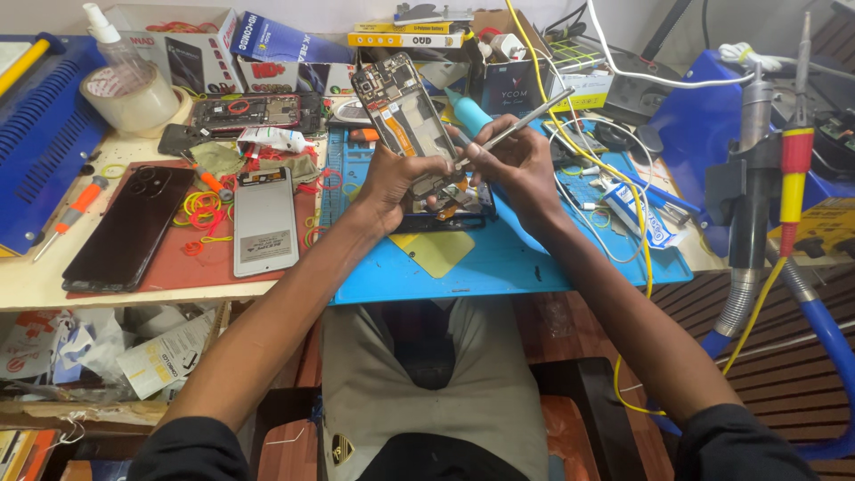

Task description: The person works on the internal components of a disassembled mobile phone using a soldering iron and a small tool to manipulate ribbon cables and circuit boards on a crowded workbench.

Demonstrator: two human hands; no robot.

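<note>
At the far left of the worktop (36, 285), near nine o'clock, lay a blue ridged tray (40, 142), with a roll of clear tape (134, 96) and a small spray bottle (109, 40) at about ten o'clock from it. Beside them an orange-handled screwdriver (73, 210) rested just left of a dark phone (129, 227) lying back up on a red mat (191, 267). A silver phone back panel (264, 220) lay next to it, among loose rubber bands (203, 209).

At the centre, over a blue mat (499, 263), the left hand (396, 183) was closed around the lower end of an opened phone frame (405, 120), which tilted up towards twelve o'clock. The right hand (517, 165) pinched metal tweezers (525, 120), their tips meeting the frame's lower part.

Towards three o'clock ran yellow cables (623, 191) and white ones, then a soldering iron (795, 134) standing upright in its holder at the far right.
</note>
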